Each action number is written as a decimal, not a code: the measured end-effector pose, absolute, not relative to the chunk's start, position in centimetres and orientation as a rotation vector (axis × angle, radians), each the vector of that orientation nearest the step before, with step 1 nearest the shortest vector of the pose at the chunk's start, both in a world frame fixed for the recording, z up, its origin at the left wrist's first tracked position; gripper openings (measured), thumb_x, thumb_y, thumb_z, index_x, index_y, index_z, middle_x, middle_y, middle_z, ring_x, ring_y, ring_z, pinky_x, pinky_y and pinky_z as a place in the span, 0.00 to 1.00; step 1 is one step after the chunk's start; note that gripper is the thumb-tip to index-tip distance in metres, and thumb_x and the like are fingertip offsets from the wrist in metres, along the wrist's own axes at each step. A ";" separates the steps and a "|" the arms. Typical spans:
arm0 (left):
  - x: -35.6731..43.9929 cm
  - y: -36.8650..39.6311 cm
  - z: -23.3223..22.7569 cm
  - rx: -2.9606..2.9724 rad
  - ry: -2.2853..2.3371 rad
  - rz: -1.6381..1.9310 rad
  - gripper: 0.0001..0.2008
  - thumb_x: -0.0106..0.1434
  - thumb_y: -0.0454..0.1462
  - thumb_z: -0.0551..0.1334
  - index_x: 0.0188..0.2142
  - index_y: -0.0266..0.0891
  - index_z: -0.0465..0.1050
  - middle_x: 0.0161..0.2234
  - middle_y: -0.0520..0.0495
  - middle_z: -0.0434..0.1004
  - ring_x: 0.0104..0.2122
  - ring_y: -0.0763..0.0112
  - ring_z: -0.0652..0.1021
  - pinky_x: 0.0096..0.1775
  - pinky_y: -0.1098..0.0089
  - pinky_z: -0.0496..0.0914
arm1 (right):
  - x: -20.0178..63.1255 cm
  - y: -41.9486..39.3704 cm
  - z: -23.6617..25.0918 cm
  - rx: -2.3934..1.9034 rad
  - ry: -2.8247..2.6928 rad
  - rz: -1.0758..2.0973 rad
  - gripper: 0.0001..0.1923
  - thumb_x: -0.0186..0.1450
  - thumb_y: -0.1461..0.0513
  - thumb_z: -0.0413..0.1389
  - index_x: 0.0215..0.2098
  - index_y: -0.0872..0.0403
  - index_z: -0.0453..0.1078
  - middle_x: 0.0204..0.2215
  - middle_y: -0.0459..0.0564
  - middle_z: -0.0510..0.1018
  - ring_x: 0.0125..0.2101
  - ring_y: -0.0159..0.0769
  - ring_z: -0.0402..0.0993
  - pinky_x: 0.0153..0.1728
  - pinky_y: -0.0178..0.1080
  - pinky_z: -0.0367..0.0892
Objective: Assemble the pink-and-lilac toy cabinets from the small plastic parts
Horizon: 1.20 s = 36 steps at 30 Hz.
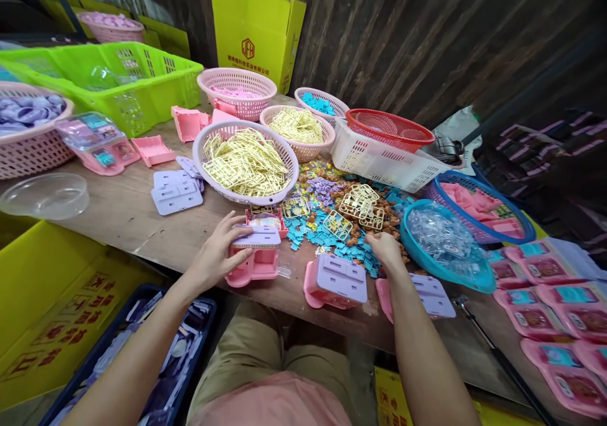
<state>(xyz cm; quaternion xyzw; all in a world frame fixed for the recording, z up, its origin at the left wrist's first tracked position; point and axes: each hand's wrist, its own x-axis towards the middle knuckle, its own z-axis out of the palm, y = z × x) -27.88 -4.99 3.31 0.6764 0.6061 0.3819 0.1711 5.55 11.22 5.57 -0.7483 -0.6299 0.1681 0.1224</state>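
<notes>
Under left hand (217,254), one box (262,237), two beside

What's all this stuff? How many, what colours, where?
Purple-topped toys: three, pink below, front edge
Loose bits: many, mixed colours, centre
Frames: many, cream, centre
Big basket: one, lavender, centre
Small baskets: several, pale pink, left and back
Crate: one, lime green, back left
Long basket: one, white, back right
Sieve: one, red, above long basket
Bowl: one, turquoise, right
Oval basket: one, blue, right
Packs: many, pink-turquoise, far right
Plates: several, purple, left
Tub: one, clear, left
Boxes: several, yellow, behind, below
Bin: one, dark blue, below left
Rod: one, black, right
Table: one, brown, middle
Trousers: one pair, khaki, bottom
Shirt: one, pink, bottom
Left hand: one, bare, on leftmost toy
Right hand: one, bare, at loose bits
</notes>
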 end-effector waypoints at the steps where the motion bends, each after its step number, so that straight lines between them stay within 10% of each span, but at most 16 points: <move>1: -27.6 -5.0 3.6 1.967 1.717 1.056 0.14 0.60 0.43 0.56 0.43 0.40 0.70 0.53 0.42 0.66 0.59 0.58 0.60 0.59 0.51 0.52 | 5.1 10.6 6.3 -2.143 -1.823 0.489 0.12 0.56 0.61 0.50 0.18 0.58 0.68 0.10 0.44 0.63 0.15 0.31 0.59 0.19 0.34 0.50; 8: -26.2 -4.9 4.6 2.141 1.721 0.932 0.15 0.62 0.33 0.49 0.44 0.40 0.70 0.49 0.44 0.72 0.52 0.66 0.69 0.59 0.52 0.52 | -3.5 1.7 9.2 -1.258 -2.052 1.082 0.17 0.59 0.52 0.49 0.35 0.56 0.68 0.27 0.49 0.77 0.22 0.30 0.68 0.21 0.30 0.61; 18: -26.2 -4.5 4.1 2.181 1.616 1.078 0.15 0.63 0.31 0.50 0.44 0.38 0.71 0.45 0.43 0.74 0.48 0.65 0.70 0.53 0.58 0.63 | -11.1 -3.1 4.2 -1.514 -2.630 0.219 0.13 0.65 0.63 0.47 0.45 0.55 0.69 0.25 0.52 0.79 0.25 0.41 0.77 0.24 0.35 0.64; 36: -25.2 -4.1 3.8 2.158 1.865 0.981 0.15 0.54 0.33 0.65 0.42 0.39 0.68 0.42 0.47 0.73 0.43 0.62 0.69 0.46 0.61 0.66 | -9.5 -3.4 1.4 -1.172 -2.391 -0.154 0.17 0.68 0.63 0.43 0.51 0.60 0.65 0.25 0.53 0.79 0.20 0.33 0.75 0.20 0.31 0.63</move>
